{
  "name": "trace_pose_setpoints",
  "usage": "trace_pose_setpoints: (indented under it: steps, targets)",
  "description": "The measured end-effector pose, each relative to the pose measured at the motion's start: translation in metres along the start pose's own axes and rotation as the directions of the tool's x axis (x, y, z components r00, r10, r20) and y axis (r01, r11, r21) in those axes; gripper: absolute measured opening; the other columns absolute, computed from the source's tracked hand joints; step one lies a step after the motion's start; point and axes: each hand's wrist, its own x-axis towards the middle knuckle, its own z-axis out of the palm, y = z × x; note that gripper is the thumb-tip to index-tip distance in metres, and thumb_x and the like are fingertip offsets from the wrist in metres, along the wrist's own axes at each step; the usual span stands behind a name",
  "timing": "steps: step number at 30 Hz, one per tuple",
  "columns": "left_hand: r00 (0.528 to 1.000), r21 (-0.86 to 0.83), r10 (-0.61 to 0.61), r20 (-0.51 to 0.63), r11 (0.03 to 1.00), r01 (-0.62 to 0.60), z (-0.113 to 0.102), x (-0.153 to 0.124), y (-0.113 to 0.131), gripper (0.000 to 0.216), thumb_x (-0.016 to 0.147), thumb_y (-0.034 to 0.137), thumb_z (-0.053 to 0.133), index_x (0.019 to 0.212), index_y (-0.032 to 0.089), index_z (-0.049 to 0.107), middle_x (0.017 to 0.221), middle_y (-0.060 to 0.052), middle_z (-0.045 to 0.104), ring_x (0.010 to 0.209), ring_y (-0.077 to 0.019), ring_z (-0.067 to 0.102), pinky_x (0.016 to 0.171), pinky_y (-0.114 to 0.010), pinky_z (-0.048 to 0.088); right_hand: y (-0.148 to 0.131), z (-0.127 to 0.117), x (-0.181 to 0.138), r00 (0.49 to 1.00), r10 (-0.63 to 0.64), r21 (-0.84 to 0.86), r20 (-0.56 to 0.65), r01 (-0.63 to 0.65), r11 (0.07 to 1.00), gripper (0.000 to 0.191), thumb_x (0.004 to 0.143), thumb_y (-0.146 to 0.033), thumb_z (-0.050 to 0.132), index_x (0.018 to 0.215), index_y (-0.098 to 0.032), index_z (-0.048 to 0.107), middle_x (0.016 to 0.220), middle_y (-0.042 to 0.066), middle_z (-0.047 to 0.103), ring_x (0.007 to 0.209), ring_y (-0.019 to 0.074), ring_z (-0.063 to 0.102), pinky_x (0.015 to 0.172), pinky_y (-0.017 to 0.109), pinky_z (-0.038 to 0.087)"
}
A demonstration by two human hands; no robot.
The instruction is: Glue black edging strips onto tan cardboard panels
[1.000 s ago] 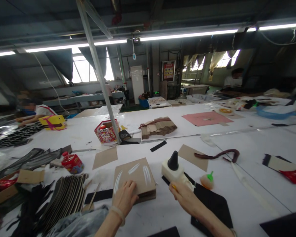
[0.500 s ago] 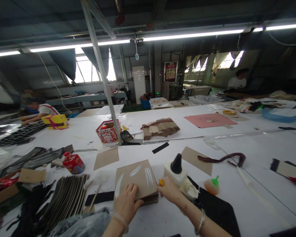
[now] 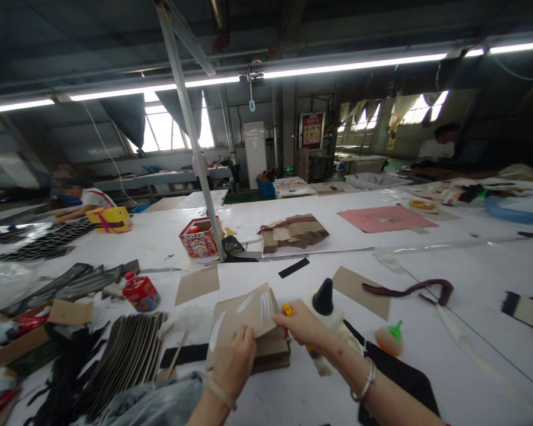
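Cardboard sheet (image 3: pixel 244 312) lifted by both hands (right fingers (image 3: pixel 288 316) partly hidden).

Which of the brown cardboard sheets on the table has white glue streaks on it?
The top sheet of the stack, pinched by the left hand and right hand. The loose sheets at its left and right lie flat and bare.

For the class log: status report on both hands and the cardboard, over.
Left hand and right hand lifting top cardboard sheet off stack. Glue streaks up. Glue bottle close right.
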Motion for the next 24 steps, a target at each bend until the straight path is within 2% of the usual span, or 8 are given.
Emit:
trace_pose_setpoints:
  steps: [2, 5, 8, 10, 13, 15, 18, 24]
  targets:
    - [0.976, 0.03, 0.03, -0.215, 0.999, -0.024, -0.021, -0.001, -0.013, 0.019, 0.089, 0.012, 0.04, 0.078, 0.021, 0.054, 0.076, 0.0, 0.063, 0.068, -0.0152, 0.062, 0.056, -0.026, 0.042, -0.004, -0.01, -0.008, 1.0, -0.009, -0.015, -0.002, 0.009, 1.0, 0.023, 0.079, -0.029, 0.049, 0.063, -0.016, 0.059, 0.044, -0.004, 0.055, 0.03, 0.0063, 0.029, 0.031, 0.019, 0.021]
    - [0.83, -0.013, 0.035, -0.556, 0.999, -0.051, -0.059, -0.003, -0.036, 0.008, 0.087, 0.016, 0.049, 0.082, 0.02, 0.055, 0.084, 0.0, 0.066, 0.073, -0.012, 0.064, 0.062, -0.021, 0.044, -0.004, -0.024, -0.024, 0.998, -0.05, -0.074, -0.024, 0.048, 0.996, 0.029, 0.078, -0.029, 0.054, 0.053, -0.016, 0.057, 0.043, -0.003, 0.054, 0.036, 0.007, 0.037, 0.037, 0.02, 0.025]
    - [0.7, -0.296, -0.232, -0.675, 0.955, 0.03, -0.09, -0.01, -0.045, 0.004, 0.083, 0.023, 0.058, 0.081, 0.02, 0.056, 0.088, 0.0, 0.068, 0.073, -0.0106, 0.064, 0.066, -0.019, 0.047, -0.001, -0.025, -0.042, 0.997, -0.079, -0.126, -0.022, 0.076, 0.989, 0.033, 0.076, -0.024, 0.057, 0.044, -0.016, 0.052, 0.042, -0.002, 0.052, 0.043, 0.0085, 0.043, 0.042, 0.02, 0.028]
    - [0.597, -0.63, -0.565, -0.57, 0.766, 0.124, -0.1, -0.018, -0.037, 0.016, 0.078, 0.034, 0.063, 0.078, 0.02, 0.056, 0.078, 0.001, 0.067, 0.064, -0.0107, 0.063, 0.061, -0.02, 0.049, 0.001, -0.017, -0.055, 0.996, -0.088, -0.14, -0.005, 0.087, 0.986, 0.031, 0.076, -0.024, 0.056, 0.046, -0.016, 0.054, 0.042, -0.002, 0.052, 0.042, 0.0087, 0.042, 0.042, 0.02, 0.027]
    - [0.481, -0.958, -0.859, -0.172, 0.259, 0.12, -0.096, -0.033, -0.007, 0.033, 0.067, 0.047, 0.07, 0.074, 0.019, 0.053, 0.064, 0.004, 0.063, 0.059, -0.0132, 0.061, 0.056, -0.024, 0.052, 0.005, 0.002, -0.076, 0.998, -0.046, -0.085, 0.033, 0.048, 0.995, 0.029, 0.078, -0.027, 0.055, 0.051, -0.016, 0.057, 0.042, -0.003, 0.05, 0.039, 0.0076, 0.035, 0.039, 0.021, 0.023]
    - [0.462, -0.996, -0.885, 0.063, -0.024, 0.09, -0.086, -0.046, 0.016, 0.039, 0.061, 0.05, 0.074, 0.071, 0.019, 0.052, 0.065, 0.003, 0.063, 0.063, -0.0151, 0.063, 0.057, -0.027, 0.055, 0.011, 0.014, -0.092, 0.999, 0.012, -0.009, 0.035, -0.011, 1.0, 0.027, 0.078, -0.029, 0.054, 0.055, -0.017, 0.058, 0.043, -0.003, 0.052, 0.038, 0.007, 0.032, 0.037, 0.021, 0.021]
    - [0.45, -0.945, -0.834, 0.321, -0.315, 0.089, -0.068, -0.071, 0.047, 0.045, 0.052, 0.048, 0.08, 0.067, 0.019, 0.049, 0.068, 0.002, 0.064, 0.067, -0.0166, 0.065, 0.059, -0.028, 0.056, 0.028, 0.024, -0.115, 0.997, 0.077, 0.091, 0.002, -0.077, 0.993, 0.022, 0.076, -0.034, 0.053, 0.062, -0.017, 0.056, 0.047, -0.001, 0.057, 0.037, 0.0068, 0.034, 0.036, 0.02, 0.02]
    - [0.418, -0.835, -0.728, 0.543, -0.52, 0.178, -0.045, -0.136, 0.08, 0.057, 0.043, 0.039, 0.086, 0.084, 0.022, 0.051, 0.071, 0.003, 0.066, 0.065, -0.0182, 0.067, 0.056, -0.029, 0.057, 0.067, 0.019, -0.158, 0.973, 0.223, 0.274, 0.063, -0.231, 0.934, 0.027, 0.068, -0.046, 0.054, 0.067, -0.022, 0.045, 0.047, -0.007, 0.051, 0.031, 0.0042, 0.022, 0.031, 0.018, 0.013]
